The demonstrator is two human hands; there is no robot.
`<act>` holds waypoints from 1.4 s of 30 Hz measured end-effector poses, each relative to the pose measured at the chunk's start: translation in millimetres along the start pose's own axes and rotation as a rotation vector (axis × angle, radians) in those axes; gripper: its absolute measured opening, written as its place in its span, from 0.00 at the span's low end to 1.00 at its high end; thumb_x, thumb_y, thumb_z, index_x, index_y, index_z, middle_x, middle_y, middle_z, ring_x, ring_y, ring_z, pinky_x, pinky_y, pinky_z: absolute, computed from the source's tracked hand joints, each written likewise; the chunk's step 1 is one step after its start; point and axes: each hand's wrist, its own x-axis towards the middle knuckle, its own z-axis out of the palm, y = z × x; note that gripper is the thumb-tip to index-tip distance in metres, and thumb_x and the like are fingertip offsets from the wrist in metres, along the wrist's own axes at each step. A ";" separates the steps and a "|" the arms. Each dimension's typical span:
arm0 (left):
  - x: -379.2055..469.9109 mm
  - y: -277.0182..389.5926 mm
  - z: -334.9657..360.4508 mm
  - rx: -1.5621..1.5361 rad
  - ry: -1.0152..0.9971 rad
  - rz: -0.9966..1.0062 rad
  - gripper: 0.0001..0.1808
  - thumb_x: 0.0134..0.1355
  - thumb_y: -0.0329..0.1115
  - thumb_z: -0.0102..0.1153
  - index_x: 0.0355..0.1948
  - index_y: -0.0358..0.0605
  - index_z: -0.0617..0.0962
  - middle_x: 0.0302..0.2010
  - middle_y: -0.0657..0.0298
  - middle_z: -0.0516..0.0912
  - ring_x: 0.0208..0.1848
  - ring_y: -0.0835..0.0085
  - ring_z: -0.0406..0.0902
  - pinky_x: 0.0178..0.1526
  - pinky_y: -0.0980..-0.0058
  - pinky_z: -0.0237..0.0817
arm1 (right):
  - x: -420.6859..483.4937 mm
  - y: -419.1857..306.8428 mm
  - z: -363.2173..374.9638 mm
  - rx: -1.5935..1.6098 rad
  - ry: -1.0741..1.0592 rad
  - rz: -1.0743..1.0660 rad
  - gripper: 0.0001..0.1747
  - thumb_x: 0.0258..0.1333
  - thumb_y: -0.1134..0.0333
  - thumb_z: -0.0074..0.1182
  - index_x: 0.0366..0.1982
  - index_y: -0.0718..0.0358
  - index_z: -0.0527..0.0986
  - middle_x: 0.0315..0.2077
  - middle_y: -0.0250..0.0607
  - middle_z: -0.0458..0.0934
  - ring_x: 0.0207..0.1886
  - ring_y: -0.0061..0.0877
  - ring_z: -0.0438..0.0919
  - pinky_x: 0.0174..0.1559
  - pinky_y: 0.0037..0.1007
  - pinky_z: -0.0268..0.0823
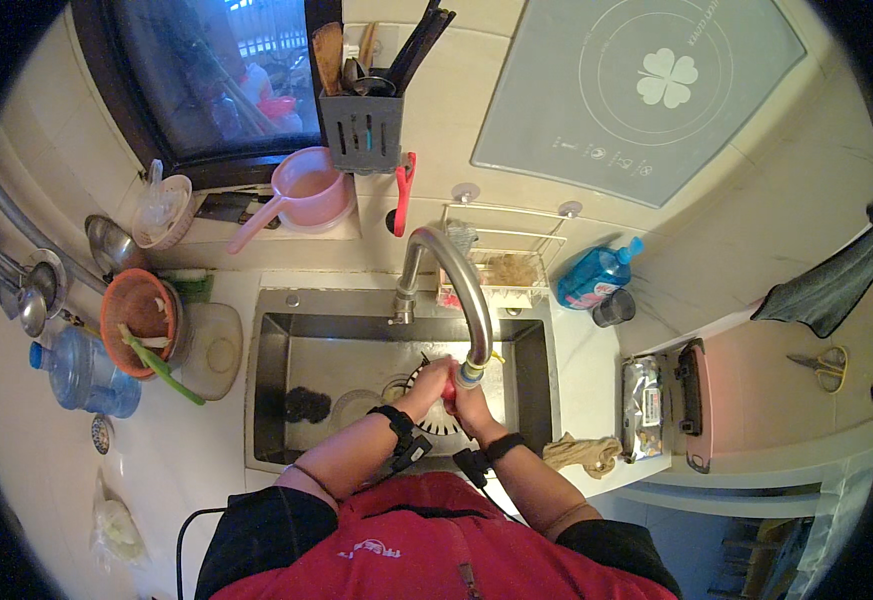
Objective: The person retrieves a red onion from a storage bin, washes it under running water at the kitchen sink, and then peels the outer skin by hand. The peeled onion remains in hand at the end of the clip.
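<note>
Both my hands are together over the stainless steel sink [316,442], right under the outlet of the curved metal faucet [474,292]. My left hand [430,384] and my right hand [471,409] close around a small red item [449,391], mostly hidden between them; what it is I cannot tell. Beneath the hands lies a round plate or bowl with a black-and-white striped rim [440,426], partly covered by them. A dark scrubbing pad or clump [308,405] rests on the sink floor at the left.
An orange basket [113,322] with a green stalk and a water jug [98,382] stand left of the sink. Behind it are a wire rack [507,259], a pink dipper [309,184] and a utensil holder [363,131]. Blue detergent [594,277] and a tan cloth [582,455] are to the right.
</note>
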 end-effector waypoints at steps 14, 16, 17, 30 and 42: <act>-12.2 13.0 6.5 0.593 0.328 0.350 0.15 0.69 0.40 0.46 0.40 0.39 0.79 0.31 0.60 0.82 0.31 0.73 0.77 0.35 0.71 0.69 | 2.8 8.3 -1.9 0.456 -0.071 0.213 0.18 0.70 0.47 0.39 0.45 0.50 0.71 0.32 0.32 0.77 0.26 0.22 0.74 0.26 0.25 0.66; -16.3 10.5 14.3 0.577 0.251 0.232 0.15 0.68 0.40 0.48 0.41 0.39 0.79 0.32 0.59 0.82 0.33 0.72 0.78 0.37 0.71 0.70 | 7.0 9.1 -7.3 0.533 -0.133 0.284 0.19 0.70 0.47 0.36 0.41 0.50 0.72 0.30 0.31 0.77 0.24 0.21 0.73 0.23 0.24 0.64; -17.5 8.6 16.2 0.567 0.216 0.161 0.14 0.68 0.40 0.49 0.42 0.40 0.79 0.32 0.59 0.82 0.35 0.72 0.78 0.38 0.71 0.70 | 7.7 8.8 -9.8 0.546 -0.118 0.354 0.19 0.70 0.47 0.35 0.39 0.50 0.72 0.29 0.31 0.77 0.24 0.20 0.73 0.22 0.24 0.63; -15.7 2.2 17.0 0.349 0.213 0.324 0.16 0.69 0.43 0.48 0.39 0.39 0.78 0.29 0.63 0.79 0.31 0.74 0.75 0.35 0.72 0.67 | 3.0 -2.7 -10.0 0.495 -0.088 0.339 0.21 0.67 0.48 0.41 0.29 0.57 0.70 0.19 0.34 0.74 0.16 0.20 0.69 0.18 0.25 0.61; -6.1 -6.5 5.2 0.053 0.180 0.142 0.16 0.70 0.38 0.43 0.41 0.40 0.80 0.32 0.63 0.81 0.33 0.74 0.76 0.36 0.72 0.67 | 2.8 -12.0 1.4 0.252 0.019 0.279 0.23 0.67 0.45 0.41 0.38 0.59 0.73 0.17 0.32 0.73 0.16 0.22 0.70 0.18 0.23 0.61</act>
